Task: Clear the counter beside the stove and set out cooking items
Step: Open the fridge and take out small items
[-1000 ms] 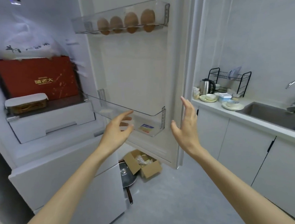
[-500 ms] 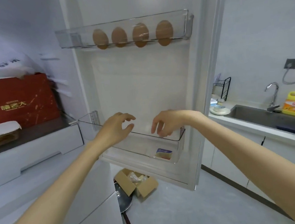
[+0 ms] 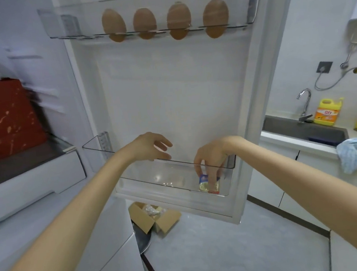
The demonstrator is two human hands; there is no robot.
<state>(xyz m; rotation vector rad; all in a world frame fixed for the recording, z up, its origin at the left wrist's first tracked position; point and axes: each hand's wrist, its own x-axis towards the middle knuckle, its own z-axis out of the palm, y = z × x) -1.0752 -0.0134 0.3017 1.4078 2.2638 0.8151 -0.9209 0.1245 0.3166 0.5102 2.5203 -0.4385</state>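
Note:
The fridge door stands open in front of me. Its clear lower door bin (image 3: pixel 147 180) holds a small blue and yellow packet (image 3: pixel 205 185) at the right end. My right hand (image 3: pixel 212 156) reaches down into the bin and its fingers pinch the packet. Over the bin's left part hovers my left hand (image 3: pixel 150 146), fingers loosely spread and holding nothing. Several brown eggs (image 3: pixel 178 17) sit in the top door shelf (image 3: pixel 66 22).
A red box (image 3: pixel 7 119) lies on the fridge shelf at left. On the floor below the door lie a cardboard box (image 3: pixel 154 218) and a pan (image 3: pixel 143 243). At right are the sink (image 3: pixel 301 130), tap (image 3: pixel 305 104), yellow detergent bottle (image 3: pixel 327 113) and a blue cloth (image 3: pixel 354 153).
The view closed in on the door. My right hand swung from beside the door edge into the lower bin and took hold of the packet. My left hand stayed over the bin.

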